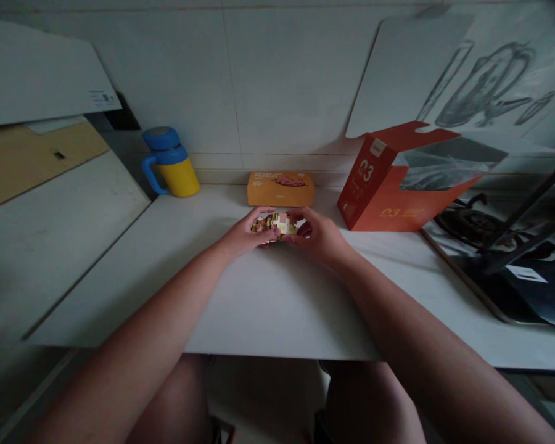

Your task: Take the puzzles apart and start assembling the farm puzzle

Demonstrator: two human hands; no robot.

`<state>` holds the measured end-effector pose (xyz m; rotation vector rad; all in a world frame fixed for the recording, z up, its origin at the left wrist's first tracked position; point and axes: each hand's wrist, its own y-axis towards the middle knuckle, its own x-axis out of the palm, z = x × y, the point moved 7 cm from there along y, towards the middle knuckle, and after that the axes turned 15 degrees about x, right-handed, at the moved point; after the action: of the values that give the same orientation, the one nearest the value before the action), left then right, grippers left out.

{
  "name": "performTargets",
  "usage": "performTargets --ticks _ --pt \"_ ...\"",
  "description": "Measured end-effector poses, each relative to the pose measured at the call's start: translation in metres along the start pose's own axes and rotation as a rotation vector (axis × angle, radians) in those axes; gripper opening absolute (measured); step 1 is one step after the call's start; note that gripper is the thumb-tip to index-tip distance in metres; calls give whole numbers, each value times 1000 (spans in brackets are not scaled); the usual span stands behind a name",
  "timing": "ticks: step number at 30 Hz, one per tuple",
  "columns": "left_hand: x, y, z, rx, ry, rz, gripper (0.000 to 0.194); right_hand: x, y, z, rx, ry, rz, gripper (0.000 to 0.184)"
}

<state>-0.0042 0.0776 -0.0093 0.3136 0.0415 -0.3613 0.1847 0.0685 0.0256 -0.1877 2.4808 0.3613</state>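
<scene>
Both my hands meet over the white counter [268, 302], gripping a small model built of tiny bricks [277, 224], cream, pink and yellow. My left hand [245, 233] closes on its left end with fingers curled round it. My right hand [319, 235] pinches its right end, and something dark red shows under those fingers. The model sits just above or on the counter; I cannot tell which.
Behind the hands lies a small orange box [280, 189] against the wall. A yellow mug with a blue lid [172, 163] stands at back left. An open red-orange carton [398, 185] lies at right, beside a gas hob [504, 259]. White boards lean at left.
</scene>
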Motion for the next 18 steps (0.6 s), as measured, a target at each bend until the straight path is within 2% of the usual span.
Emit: performTargets --ticks 4,8,18 --pt "3 0 -5 -27 -49 -48 81 0 1 6 71 43 23 51" --pt "1 1 -9 -18 -42 -25 71 1 3 11 116 70 25 55" --pt "-1 1 -11 -37 -53 -5 67 6 7 21 182 190 -4 56"
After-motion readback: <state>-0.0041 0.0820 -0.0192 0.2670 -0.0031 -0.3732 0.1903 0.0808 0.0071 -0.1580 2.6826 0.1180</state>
